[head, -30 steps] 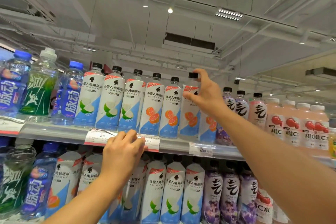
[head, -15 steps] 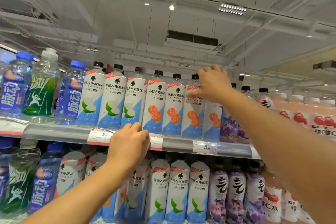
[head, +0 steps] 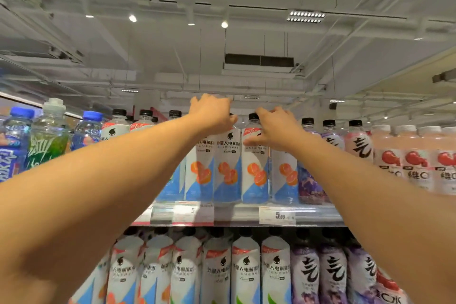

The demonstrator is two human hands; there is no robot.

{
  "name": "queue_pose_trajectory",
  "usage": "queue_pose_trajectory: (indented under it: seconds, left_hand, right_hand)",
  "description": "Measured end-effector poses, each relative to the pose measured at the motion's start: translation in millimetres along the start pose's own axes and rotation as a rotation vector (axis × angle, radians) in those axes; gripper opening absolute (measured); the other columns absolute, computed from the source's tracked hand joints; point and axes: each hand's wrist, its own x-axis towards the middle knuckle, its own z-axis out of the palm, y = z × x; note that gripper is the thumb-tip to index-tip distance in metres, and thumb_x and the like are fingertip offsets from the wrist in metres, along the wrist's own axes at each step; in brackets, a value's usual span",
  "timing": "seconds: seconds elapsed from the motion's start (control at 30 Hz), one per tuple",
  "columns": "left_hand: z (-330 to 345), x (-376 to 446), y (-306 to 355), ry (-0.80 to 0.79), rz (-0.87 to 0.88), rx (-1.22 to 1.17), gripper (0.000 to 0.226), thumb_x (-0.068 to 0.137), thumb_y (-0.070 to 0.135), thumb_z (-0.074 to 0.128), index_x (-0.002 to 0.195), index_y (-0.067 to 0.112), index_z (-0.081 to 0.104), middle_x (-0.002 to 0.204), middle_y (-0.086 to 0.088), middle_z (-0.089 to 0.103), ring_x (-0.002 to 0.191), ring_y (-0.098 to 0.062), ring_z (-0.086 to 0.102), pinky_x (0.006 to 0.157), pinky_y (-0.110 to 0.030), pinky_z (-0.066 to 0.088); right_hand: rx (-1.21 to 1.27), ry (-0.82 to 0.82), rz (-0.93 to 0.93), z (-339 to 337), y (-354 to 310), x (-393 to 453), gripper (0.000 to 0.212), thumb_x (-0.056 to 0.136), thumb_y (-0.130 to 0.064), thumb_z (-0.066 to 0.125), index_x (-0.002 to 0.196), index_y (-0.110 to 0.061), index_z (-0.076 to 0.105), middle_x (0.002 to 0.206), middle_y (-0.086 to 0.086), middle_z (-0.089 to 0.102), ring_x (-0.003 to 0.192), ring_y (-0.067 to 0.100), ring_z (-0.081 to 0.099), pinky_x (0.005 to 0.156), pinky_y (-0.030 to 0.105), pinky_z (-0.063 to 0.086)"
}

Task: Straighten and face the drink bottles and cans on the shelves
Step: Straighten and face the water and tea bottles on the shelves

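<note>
Several white-and-blue bottles with orange fruit on the label (head: 227,175) stand in a row on the top shelf (head: 234,215), labels facing out. My left hand (head: 212,112) reaches up over the tops of the left ones, its fingers curled down round a bottle neck, hiding the cap. My right hand (head: 276,131) grips the shoulder of the rightmost orange-label bottle (head: 283,177), with its thumb across the neighbouring bottle (head: 255,175) just under its black cap.
Purple-label bottles (head: 311,180) and pink bottles (head: 414,163) stand to the right; blue-capped (head: 14,140) and green (head: 47,140) bottles to the left. A price tag (head: 276,216) sits on the shelf edge. The lower shelf holds more white (head: 246,269) and purple (head: 333,271) bottles.
My left hand has left the shelf edge by the price tags and risen to the bottle tops. My right hand stays on the orange-label bottles. The camera has moved closer and tilted up.
</note>
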Motion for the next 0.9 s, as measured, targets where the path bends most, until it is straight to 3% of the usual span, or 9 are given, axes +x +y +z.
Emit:
queue_pose_trajectory:
  seconds: [0.1,0.2,0.3,0.5,0.6,0.67,0.77,0.9]
  left_hand:
    - [16,15,9,-0.134,-0.066,-0.009,0.045,0.101,0.056,0.04,0.117,0.021,0.062,0.112,-0.008,0.067,0.119,-0.034,0.057,0.115,-0.064,0.024]
    - [26,19,15,-0.088,-0.116,-0.034,0.04,0.102,0.047,0.039,0.117,0.019,0.063,0.113,-0.009,0.068,0.118,-0.035,0.059,0.118,-0.069,0.014]
    - [25,21,12,-0.041,-0.104,-0.106,0.035,0.1,0.037,0.042,0.117,0.02,0.067,0.11,-0.01,0.07,0.118,-0.037,0.059,0.12,-0.067,0.012]
    - [23,16,10,-0.067,-0.091,-0.206,0.037,0.104,0.035,0.035,0.122,0.025,0.065,0.095,-0.004,0.072,0.123,-0.034,0.056,0.122,-0.063,0.006]
    - [25,11,15,-0.032,-0.102,-0.187,0.037,0.103,0.035,0.033,0.119,0.024,0.064,0.093,-0.004,0.07,0.114,-0.034,0.06,0.121,-0.066,0.007]
    - [28,9,14,-0.015,-0.118,-0.188,0.037,0.104,0.036,0.031,0.119,0.023,0.062,0.096,-0.005,0.067,0.112,-0.035,0.059,0.12,-0.066,0.01]
    - [31,9,14,0.0,-0.145,-0.202,0.039,0.105,0.038,0.028,0.124,0.022,0.059,0.107,-0.008,0.068,0.114,-0.035,0.058,0.119,-0.066,0.013]
    - [32,11,16,-0.001,-0.168,-0.193,0.037,0.105,0.037,0.029,0.12,0.02,0.058,0.104,-0.009,0.069,0.11,-0.036,0.059,0.118,-0.066,0.015]
  right_hand:
    - [-0.002,-0.015,-0.025,1,4,4,0.077,0.075,-0.074,0.067,0.126,-0.019,0.049,0.119,0.01,0.063,0.118,0.032,0.052,0.106,0.052,0.038]
    - [0.032,-0.04,-0.053,2,11,6,0.082,0.077,-0.071,0.068,0.137,-0.019,0.045,0.124,0.008,0.064,0.121,0.033,0.054,0.111,0.056,0.033]
    - [0.045,-0.078,-0.061,3,17,6,0.089,0.08,-0.07,0.067,0.146,-0.019,0.038,0.133,0.008,0.062,0.125,0.033,0.053,0.112,0.059,0.032]
    - [0.012,-0.055,-0.084,5,14,2,0.083,0.084,-0.068,0.064,0.144,-0.016,0.038,0.13,0.012,0.063,0.126,0.035,0.051,0.111,0.058,0.034]
    - [0.174,0.104,-0.064,2,27,-4,0.071,0.091,-0.059,0.061,0.145,-0.016,0.044,0.137,0.012,0.059,0.13,0.034,0.048,0.103,0.05,0.045]
    - [0.22,0.212,0.015,1,39,-8,0.053,0.098,-0.046,0.058,0.139,-0.014,0.049,0.13,0.014,0.062,0.121,0.034,0.054,0.093,0.046,0.049]
    - [0.166,0.159,0.132,2,45,-8,0.038,0.099,-0.042,0.056,0.124,-0.013,0.053,0.105,0.01,0.065,0.091,0.03,0.059,0.07,0.039,0.047]
    - [0.215,0.101,0.176,-4,40,-4,0.033,0.097,-0.04,0.061,0.117,-0.014,0.057,0.102,0.008,0.064,0.09,0.027,0.059,0.069,0.036,0.045]
